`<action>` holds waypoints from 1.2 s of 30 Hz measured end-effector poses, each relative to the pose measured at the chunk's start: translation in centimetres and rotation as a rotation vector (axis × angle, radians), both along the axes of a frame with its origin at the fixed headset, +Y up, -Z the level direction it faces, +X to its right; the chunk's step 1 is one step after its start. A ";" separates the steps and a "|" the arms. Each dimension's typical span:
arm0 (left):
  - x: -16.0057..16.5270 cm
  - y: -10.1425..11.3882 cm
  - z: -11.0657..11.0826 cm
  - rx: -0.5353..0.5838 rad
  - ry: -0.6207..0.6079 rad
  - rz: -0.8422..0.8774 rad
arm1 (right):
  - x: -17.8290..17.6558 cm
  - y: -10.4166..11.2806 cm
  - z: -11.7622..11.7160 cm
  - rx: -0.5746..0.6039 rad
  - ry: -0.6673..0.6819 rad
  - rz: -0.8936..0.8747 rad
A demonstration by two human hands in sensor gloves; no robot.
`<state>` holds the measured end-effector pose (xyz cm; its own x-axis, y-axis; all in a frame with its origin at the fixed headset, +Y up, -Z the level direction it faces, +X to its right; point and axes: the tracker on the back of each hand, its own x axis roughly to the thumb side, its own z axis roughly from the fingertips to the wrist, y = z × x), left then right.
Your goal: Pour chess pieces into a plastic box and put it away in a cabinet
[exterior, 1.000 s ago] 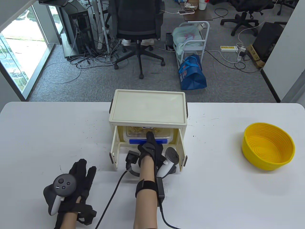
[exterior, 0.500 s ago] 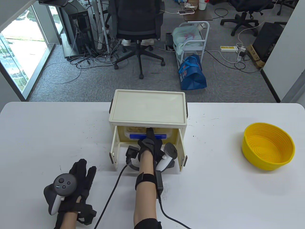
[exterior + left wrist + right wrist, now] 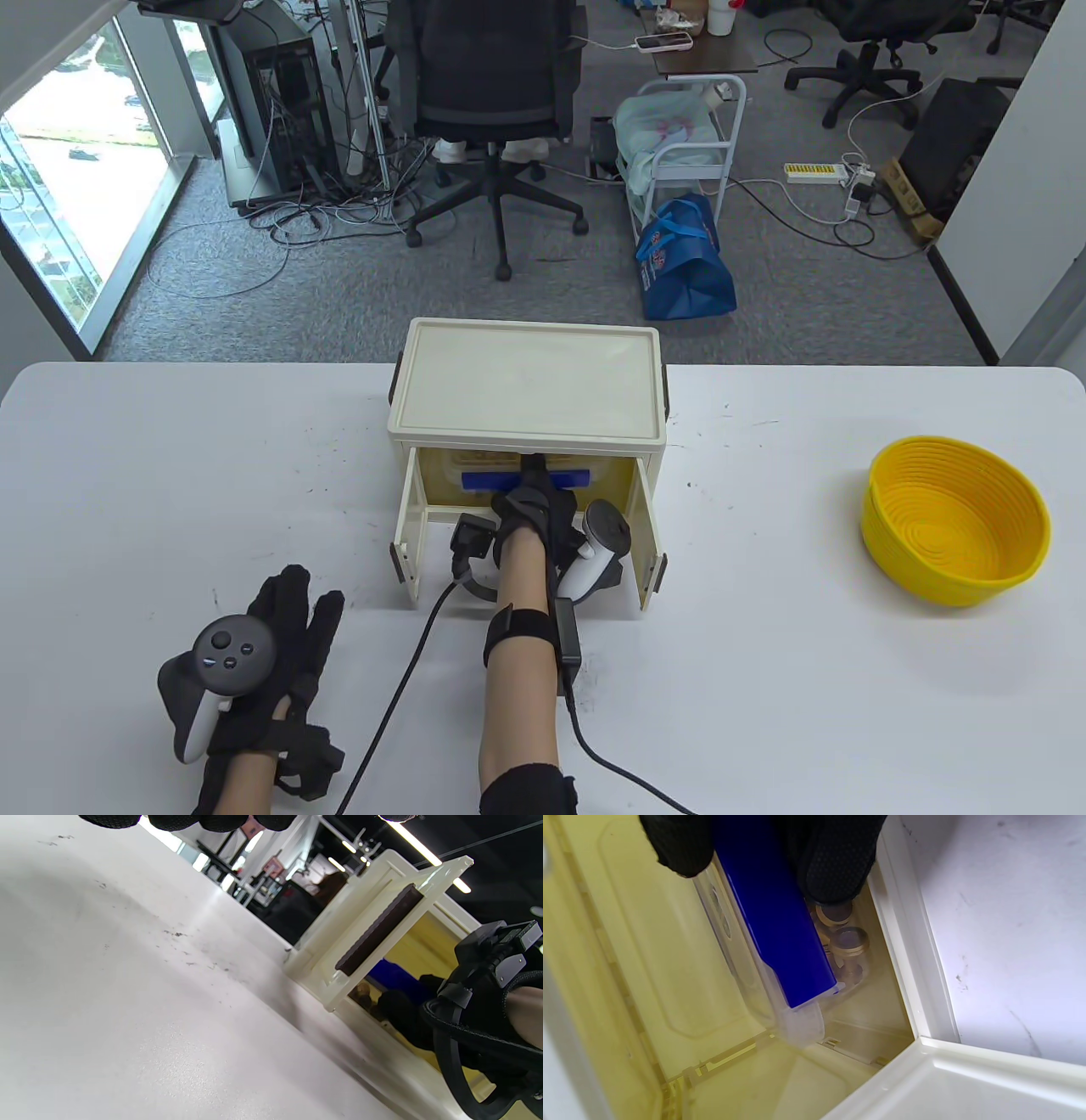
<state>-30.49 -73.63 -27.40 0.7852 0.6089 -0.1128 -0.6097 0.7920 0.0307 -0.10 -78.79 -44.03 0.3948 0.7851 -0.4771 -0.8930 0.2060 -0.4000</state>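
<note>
A cream cabinet [image 3: 526,382] stands at the middle of the table with both front doors swung open. Inside it sits the clear plastic box [image 3: 797,1022] with a blue latch [image 3: 488,480], holding round chess pieces [image 3: 849,941]. My right hand [image 3: 534,501] reaches into the cabinet opening and grips the box at its blue latch [image 3: 774,916], fingers on both sides of it. My left hand [image 3: 288,628] rests flat on the table at the front left, fingers spread, holding nothing. The left wrist view shows the cabinet's left door [image 3: 377,929] and my right hand [image 3: 479,1001].
A yellow ribbed bowl [image 3: 954,518] stands on the table at the right. The cabinet's open doors [image 3: 649,543] flank my right wrist. A black cable [image 3: 399,705] trails from my right forearm across the table's front. Office chairs and clutter lie beyond the far edge.
My right hand has moved further into the cabinet, pushing the plastic box deeper so that less of it shows under the roof. My left hand has not moved.
</note>
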 end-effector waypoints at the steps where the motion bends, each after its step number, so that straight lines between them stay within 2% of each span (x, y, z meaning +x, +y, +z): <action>1: 0.0 0.0 0.0 0.000 0.000 0.000 | 0.0 0.0 0.0 0.002 0.001 0.003; 7: 0.0 0.0 0.0 0.001 -0.001 0.004 | 0.0 0.1 0.0 0.053 0.008 -0.015; 19: 0.1 0.0 0.0 0.011 -0.014 0.014 | -0.3 1.1 1.3 0.104 0.093 0.137; 27: 0.1 -0.1 0.0 0.010 -0.017 0.022 | -0.3 1.9 2.6 0.136 0.166 0.365; 36: 0.1 -0.1 0.1 0.023 -0.022 0.013 | 0.1 4.9 4.6 0.222 0.322 0.727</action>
<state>-30.37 -73.77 -27.32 0.7792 0.6214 -0.0819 -0.6208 0.7832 0.0352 0.00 -73.86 -39.42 -0.3779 0.8812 -0.2840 -0.8980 -0.4236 -0.1194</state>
